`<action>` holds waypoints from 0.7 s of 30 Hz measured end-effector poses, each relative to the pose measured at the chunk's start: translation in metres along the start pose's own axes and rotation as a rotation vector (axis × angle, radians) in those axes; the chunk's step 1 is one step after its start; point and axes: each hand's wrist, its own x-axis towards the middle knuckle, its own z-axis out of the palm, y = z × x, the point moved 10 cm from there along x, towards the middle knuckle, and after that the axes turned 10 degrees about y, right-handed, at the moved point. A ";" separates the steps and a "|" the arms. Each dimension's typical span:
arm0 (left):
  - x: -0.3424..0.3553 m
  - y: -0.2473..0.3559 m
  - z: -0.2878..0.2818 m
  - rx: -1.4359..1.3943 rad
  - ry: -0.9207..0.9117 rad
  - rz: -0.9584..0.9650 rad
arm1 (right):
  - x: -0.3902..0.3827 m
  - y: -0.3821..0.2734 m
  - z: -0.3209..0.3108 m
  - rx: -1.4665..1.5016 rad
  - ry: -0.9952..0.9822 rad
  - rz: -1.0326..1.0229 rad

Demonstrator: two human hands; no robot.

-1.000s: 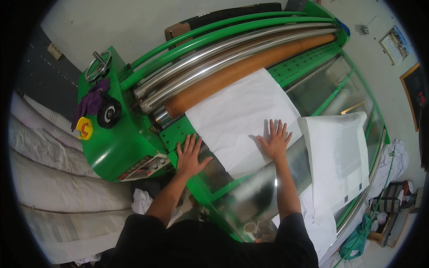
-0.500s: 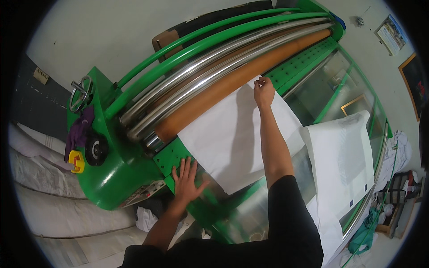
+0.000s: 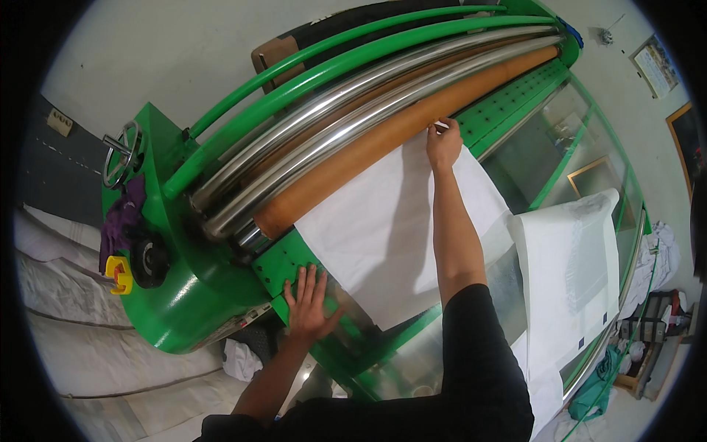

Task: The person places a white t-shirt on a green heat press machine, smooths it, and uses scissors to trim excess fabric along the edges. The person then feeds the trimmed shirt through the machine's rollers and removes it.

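Observation:
A white sheet (image 3: 368,228) lies over the green perforated ledge and the clear panel of a green roller machine, its far edge against a long orange-brown roller (image 3: 398,127). At that sheet's far right corner my right hand (image 3: 445,149) is closed, with a bit of white showing between thumb and fingers. Nearer to me on the left, my left hand (image 3: 308,309) rests flat and open, fingers spread, on the green ledge (image 3: 276,265) beside the sheet's left edge. It holds nothing.
Polished steel rollers (image 3: 346,118) and green bars (image 3: 324,74) run behind the orange-brown one. A handwheel (image 3: 121,155), a purple cloth (image 3: 125,214) and a yellow holder (image 3: 118,275) are at the machine's left end. Another white sheet (image 3: 571,272) drapes on the right. Wrapped rolls (image 3: 74,353) lie lower left.
My right hand has turned slightly at the sheet's corner, fingers still closed. My left hand stays flat on the ledge. The view has shifted a little.

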 end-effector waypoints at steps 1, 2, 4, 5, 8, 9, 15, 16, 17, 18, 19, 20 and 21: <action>0.000 0.001 -0.001 -0.006 0.008 0.002 | 0.001 0.005 0.002 0.017 0.008 0.020; 0.000 0.002 -0.003 -0.012 0.021 0.005 | 0.002 0.010 0.005 0.031 0.016 0.038; -0.001 0.002 -0.003 -0.020 0.012 -0.005 | 0.004 0.027 0.012 0.126 0.049 0.130; 0.000 0.002 -0.003 -0.019 0.012 -0.006 | 0.005 0.036 0.016 0.172 0.067 0.176; 0.000 0.003 -0.003 -0.010 0.005 -0.002 | 0.006 0.056 0.027 0.381 0.080 0.259; 0.000 0.004 -0.005 -0.020 0.016 0.006 | 0.007 0.058 0.028 0.392 0.072 0.259; -0.001 0.005 -0.007 -0.037 0.020 0.013 | -0.025 0.043 0.012 0.661 -0.227 0.578; -0.001 0.005 -0.006 -0.035 0.018 0.008 | -0.040 0.031 -0.001 0.739 -0.292 0.596; -0.001 0.005 -0.006 -0.033 0.017 0.004 | -0.057 0.018 -0.014 0.818 -0.357 0.613; -0.001 0.006 -0.007 -0.024 0.039 0.018 | -0.074 0.005 -0.029 0.876 -0.401 0.634; -0.001 0.007 -0.008 -0.016 0.060 0.034 | -0.092 -0.007 -0.045 0.934 -0.445 0.655; 0.000 0.009 -0.009 -0.002 0.082 0.052 | -0.110 -0.017 -0.062 0.995 -0.483 0.675; 0.000 0.009 -0.009 0.001 0.094 0.061 | -0.127 -0.026 -0.080 0.990 -0.516 0.658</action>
